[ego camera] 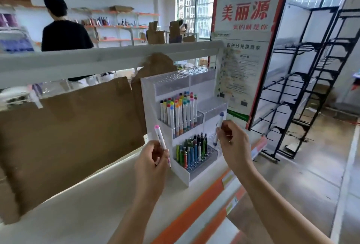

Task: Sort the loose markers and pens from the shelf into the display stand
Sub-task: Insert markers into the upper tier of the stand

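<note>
A white tiered display stand [150,111] stands on the shelf [87,201]. Its middle tier holds several white markers with coloured caps [180,109]; its lowest tier holds several green, blue and black pens [192,152]. My left hand [152,164] grips a white marker with a pink cap [160,136], held upright just left of the stand's front. My right hand [232,142] pinches a white marker with a blue cap [218,127], upright over the right side of the stand.
Flattened brown cardboard [68,131] leans along the shelf's back at the left. A red-framed sign [245,49] and a black wire rack [311,88] stand to the right. A person in black [64,29] stands beyond the shelf. An orange strip [194,204] edges the shelf's front.
</note>
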The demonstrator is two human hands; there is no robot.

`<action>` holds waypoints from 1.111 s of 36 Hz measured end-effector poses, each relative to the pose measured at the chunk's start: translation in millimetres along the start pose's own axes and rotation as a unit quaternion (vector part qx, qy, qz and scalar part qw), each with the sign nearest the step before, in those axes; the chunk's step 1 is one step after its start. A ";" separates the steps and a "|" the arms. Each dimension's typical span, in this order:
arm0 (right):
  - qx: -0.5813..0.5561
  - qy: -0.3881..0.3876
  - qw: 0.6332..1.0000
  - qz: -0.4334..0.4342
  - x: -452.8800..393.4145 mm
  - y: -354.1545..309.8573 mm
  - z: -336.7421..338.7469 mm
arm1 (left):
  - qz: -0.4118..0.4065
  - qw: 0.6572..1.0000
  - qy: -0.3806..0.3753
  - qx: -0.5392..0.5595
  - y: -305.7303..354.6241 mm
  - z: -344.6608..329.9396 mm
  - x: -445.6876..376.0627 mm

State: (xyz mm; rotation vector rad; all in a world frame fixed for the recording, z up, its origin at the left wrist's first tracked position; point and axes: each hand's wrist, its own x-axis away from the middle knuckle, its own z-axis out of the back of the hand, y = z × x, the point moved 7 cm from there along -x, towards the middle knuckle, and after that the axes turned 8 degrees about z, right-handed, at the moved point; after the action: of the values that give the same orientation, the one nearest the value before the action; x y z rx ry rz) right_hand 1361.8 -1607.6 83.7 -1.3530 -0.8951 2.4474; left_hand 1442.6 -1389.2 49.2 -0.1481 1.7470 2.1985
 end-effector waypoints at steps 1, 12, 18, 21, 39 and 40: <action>-0.005 0.005 1.000 -0.001 -6.8 4.3 -1.2 | -0.001 1.000 0.003 -0.006 0.4 -4.2 -4.6; -0.058 0.034 0.997 0.049 -83.1 50.0 -22.5 | 0.006 0.999 0.050 0.001 4.7 -55.9 -39.7; -0.088 -0.025 0.991 0.099 -121.8 64.4 -42.3 | 0.014 0.989 0.140 -0.047 14.7 -76.0 -43.0; -0.100 -0.061 0.985 0.123 -131.2 66.2 -51.1 | 0.015 0.979 0.180 -0.089 19.9 -83.1 -39.2; -0.049 -0.258 0.954 0.145 -138.6 75.6 -104.4 | 0.026 0.966 0.213 -0.145 33.2 -107.8 -32.6; -0.041 -0.265 0.953 0.142 -138.0 76.3 -107.6 | 0.027 0.966 0.214 -0.144 33.3 -107.4 -33.9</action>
State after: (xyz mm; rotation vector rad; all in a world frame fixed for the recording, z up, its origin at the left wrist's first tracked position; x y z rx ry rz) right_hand 1535.7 -1686.1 92.0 -0.8997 -0.9708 3.1112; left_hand 1451.0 -1505.4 63.4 -0.6987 1.6252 2.5978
